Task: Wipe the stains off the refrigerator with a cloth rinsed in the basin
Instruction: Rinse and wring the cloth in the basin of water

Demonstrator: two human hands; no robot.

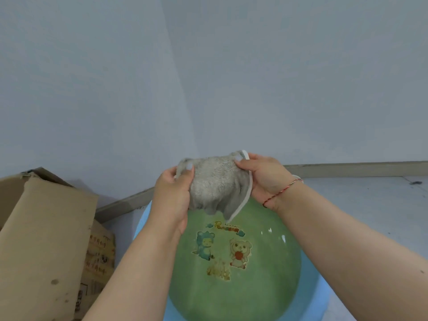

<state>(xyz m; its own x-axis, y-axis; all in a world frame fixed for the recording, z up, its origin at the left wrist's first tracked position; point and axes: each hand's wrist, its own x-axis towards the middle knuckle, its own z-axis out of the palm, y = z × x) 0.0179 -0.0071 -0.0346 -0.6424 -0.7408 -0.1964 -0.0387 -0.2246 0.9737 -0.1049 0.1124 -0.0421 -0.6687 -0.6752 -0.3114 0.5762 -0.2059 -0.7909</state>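
The one camera sat on my head, looking forward and steeply down at close range. Its wide view took in my forearms, the basin (310, 283) below and the wall (208, 66) ahead.

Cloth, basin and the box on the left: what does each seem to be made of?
Cloth: looks like grey terry or microfibre, with a fuzzy nap and a pale stitched hem.
Basin: probably glossy moulded plastic, with a smooth blue rim and printed cartoon figures on its green-looking bottom.
Box: brown cardboard, matte, creased and spotted.
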